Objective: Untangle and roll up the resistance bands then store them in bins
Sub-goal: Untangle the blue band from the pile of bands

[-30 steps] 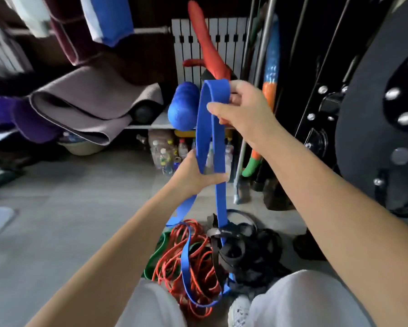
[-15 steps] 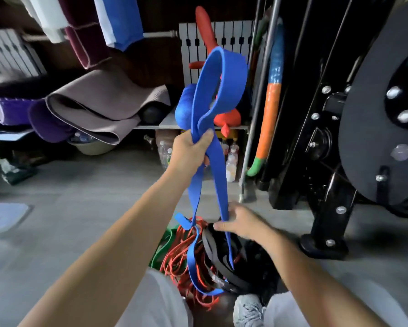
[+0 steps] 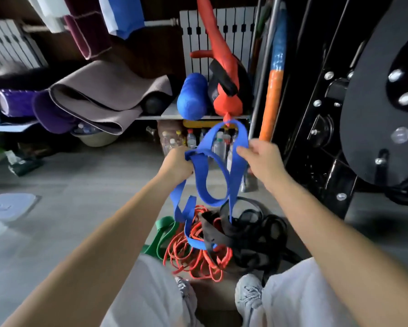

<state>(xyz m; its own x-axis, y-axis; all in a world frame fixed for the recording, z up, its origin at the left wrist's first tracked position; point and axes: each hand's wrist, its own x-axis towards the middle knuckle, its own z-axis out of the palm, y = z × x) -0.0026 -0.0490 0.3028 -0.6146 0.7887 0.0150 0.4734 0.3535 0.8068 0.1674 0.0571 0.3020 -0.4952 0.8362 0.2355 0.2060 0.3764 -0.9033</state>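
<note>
Head view: both your arms reach forward to mid-frame, hands level with each other. Your left hand (image 3: 178, 165) has its grip curled round a bunched fold of the blue band (image 3: 201, 182). Your right hand (image 3: 263, 159) has its grip pinching the band's upper loop. A pale plastic bin (image 3: 9, 205) lies at the left edge, too blurred to tell its contents. The blue band arches between your hands, hangs in twisted loops, and trails into the lower-centre floor pile of red cord (image 3: 193, 253), green band (image 3: 161, 232) and black bands (image 3: 257, 232).
</note>
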